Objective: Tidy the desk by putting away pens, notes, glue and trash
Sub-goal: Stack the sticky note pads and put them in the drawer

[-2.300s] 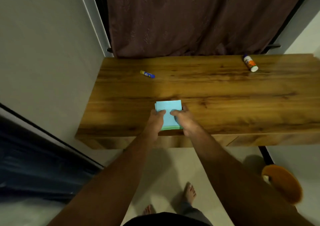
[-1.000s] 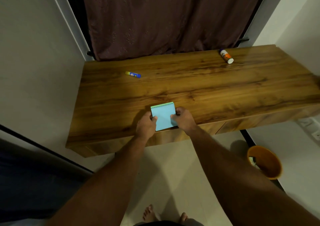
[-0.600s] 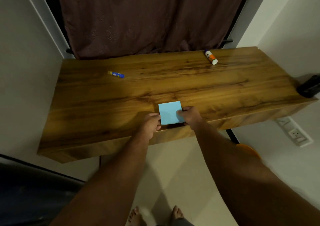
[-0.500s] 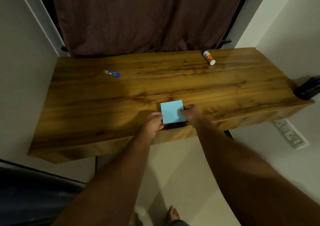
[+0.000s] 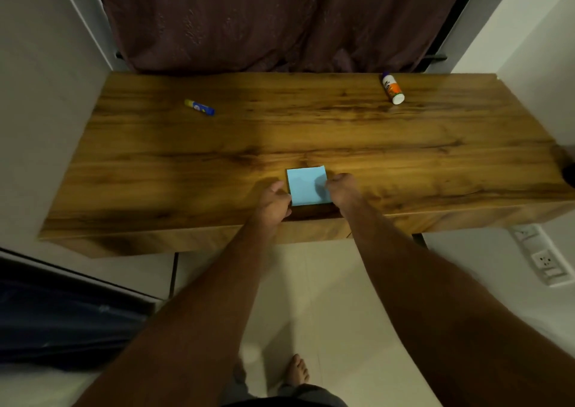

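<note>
Both hands curled on the blue notes (image 5: 308, 185) at the desk's (image 5: 311, 132) near edge, 6 o'clock: left hand (image 5: 273, 202) pinching one side, right hand (image 5: 342, 190) the other. Green edge seen a second ago gone; stack squared, probably ready for putting away. Farther off, untouched: small glue stick (image 5: 199, 107) at 11 o'clock, larger glue stick (image 5: 392, 88) at 1 o'clock.

Wooden desk (image 5: 342, 132): blue notes (image 5: 306, 184), glue stick (image 5: 199, 107), glue bottle (image 5: 392, 88).

Home room, wooden desk (image 5: 311, 132), brown curtain (image 5: 273, 17), tiled floor (image 5: 326, 297), wall socket (image 5: 543, 258)
</note>
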{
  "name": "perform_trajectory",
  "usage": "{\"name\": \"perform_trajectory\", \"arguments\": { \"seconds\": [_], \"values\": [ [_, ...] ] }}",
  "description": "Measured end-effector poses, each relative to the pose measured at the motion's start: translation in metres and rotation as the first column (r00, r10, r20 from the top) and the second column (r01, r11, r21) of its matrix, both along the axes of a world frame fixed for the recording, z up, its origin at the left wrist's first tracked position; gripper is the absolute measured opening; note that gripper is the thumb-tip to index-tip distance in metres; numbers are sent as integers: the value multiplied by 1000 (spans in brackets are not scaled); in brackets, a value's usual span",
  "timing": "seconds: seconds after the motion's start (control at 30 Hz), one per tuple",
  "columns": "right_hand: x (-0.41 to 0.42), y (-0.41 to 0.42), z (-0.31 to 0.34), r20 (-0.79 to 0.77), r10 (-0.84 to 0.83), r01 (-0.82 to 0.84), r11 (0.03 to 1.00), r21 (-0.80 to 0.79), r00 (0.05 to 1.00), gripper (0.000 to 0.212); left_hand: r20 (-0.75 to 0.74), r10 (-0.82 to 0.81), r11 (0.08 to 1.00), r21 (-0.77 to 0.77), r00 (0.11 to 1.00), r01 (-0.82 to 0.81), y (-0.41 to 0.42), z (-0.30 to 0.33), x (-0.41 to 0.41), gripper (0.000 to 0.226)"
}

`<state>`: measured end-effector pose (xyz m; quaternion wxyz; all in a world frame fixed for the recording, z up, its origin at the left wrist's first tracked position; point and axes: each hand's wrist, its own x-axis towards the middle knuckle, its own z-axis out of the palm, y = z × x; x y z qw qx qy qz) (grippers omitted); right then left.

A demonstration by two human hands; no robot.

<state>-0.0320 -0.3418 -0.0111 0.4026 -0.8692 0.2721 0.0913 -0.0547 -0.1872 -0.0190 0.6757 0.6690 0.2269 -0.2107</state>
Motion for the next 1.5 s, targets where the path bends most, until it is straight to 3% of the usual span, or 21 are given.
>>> {"name": "perform_trajectory", "arguments": {
  "seconds": [0.1,0.17,0.27,0.37,0.43,0.5,0.6,0.73,0.87,1.1,1.23,1.4,1.5],
  "values": [
    [-13,-3,6,176,-66,78,995,-62,982,25,54,50,998,37,997,-52,-2,1,-8,37],
    [-25,6,4,318,-113,97,993,66,941,18,72,104,995,-1,992,-104,-1,1,-20,27],
    [-51,36,-7,339,-165,43,939,341,926,19,6,72,997,-36,997,-71,6,-8,-44,23],
    [-82,63,-27,273,-189,60,906,420,943,24,-127,66,996,-57,990,-74,23,-25,-65,21],
    [-100,77,-46,70,-234,151,799,582,970,21,-196,119,990,-56,973,-132,41,-36,-74,20],
    [-111,87,-66,-207,-271,336,626,704,940,16,-245,188,975,-72,951,-211,63,-43,-80,17],
    [-115,105,-98,-433,-300,525,428,735,850,21,-287,347,910,-128,893,-395,97,-55,-85,30],
    [-106,126,-123,-542,-382,644,225,731,748,58,-337,486,799,-204,806,-566,133,-73,-87,67],
    [-91,144,-142,-603,-445,684,31,729,662,93,-378,523,723,-278,764,-632,151,-87,-83,83],
    [-74,176,-165,-608,-539,598,-223,770,583,106,-450,510,597,-428,733,-678,154,-109,-74,91],
    [-64,183,-165,-552,-564,508,-254,823,614,106,-449,485,567,-491,750,-661,158,-120,-68,97],
    [-60,183,-167,-504,-520,502,-158,851,690,105,-387,458,608,-520,800,-600,156,-118,-62,92],
    [-66,181,-167,-486,-493,478,-153,865,722,103,-383,441,632,-509,811,-584,151,-113,-68,90]
  ]
}}
